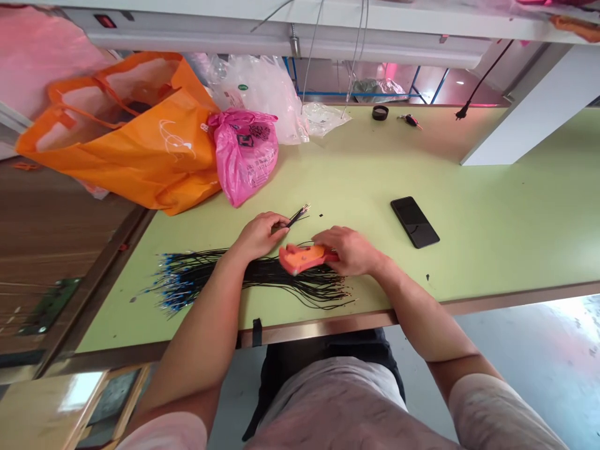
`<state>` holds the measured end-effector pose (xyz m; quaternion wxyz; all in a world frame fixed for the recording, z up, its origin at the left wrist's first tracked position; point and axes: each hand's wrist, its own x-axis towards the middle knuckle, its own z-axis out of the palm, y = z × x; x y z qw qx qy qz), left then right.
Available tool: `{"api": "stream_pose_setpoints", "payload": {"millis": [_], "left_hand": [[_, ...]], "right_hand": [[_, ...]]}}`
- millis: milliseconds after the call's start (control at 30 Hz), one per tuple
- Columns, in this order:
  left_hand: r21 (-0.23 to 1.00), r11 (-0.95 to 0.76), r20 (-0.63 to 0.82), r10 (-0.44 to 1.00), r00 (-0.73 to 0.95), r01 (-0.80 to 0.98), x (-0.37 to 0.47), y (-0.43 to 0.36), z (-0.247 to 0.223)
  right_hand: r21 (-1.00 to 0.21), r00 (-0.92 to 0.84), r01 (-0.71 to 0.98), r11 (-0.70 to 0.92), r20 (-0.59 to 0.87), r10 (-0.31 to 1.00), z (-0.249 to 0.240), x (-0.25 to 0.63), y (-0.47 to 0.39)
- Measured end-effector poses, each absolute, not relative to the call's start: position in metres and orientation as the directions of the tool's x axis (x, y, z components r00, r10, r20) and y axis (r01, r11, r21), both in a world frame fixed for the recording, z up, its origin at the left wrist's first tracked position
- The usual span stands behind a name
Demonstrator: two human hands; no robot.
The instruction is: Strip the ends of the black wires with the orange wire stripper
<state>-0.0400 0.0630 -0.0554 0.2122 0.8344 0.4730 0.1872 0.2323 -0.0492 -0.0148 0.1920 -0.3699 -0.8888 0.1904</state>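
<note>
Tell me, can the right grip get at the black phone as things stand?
Probably yes: the phone lies to the right of the right grip, with open tabletop between them. But that grip holds the orange-red tool, which would likely need setting down first.

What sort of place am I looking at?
Probably a workshop or small factory, at a workbench: there's a long pale-green tabletop, a spread bundle of thin, blue-tipped black wires, and an orange-and-red handheld tool in the right hand.
</note>
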Motion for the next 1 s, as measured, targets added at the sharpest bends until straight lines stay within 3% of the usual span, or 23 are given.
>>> {"api": "stream_pose_setpoints", "payload": {"millis": [133,233,433,1000], "left_hand": [[0.513,-0.520,0.118,0.830,0.544,0.682,-0.040,0.057,-0.057],[0.487,-0.563,0.143,0.806,0.574,0.668,-0.040,0.056,-0.057],[0.479,-0.604,0.183,0.778,0.600,0.637,-0.039,0.055,-0.058],[0.496,-0.592,0.198,0.789,0.581,0.635,-0.034,0.052,-0.053]], "right_hand": [[-0.533,-0.394,0.714,0.453,0.230,0.890,-0.016,0.243,-0.033],[-0.447,-0.296,0.825,0.345,0.179,0.938,-0.015,0.240,-0.012],[-0.280,-0.439,0.845,0.456,0.123,0.890,-0.012,0.214,0.025],[-0.119,-0.446,0.885,0.451,0.065,0.893,-0.022,0.196,0.037]]}}
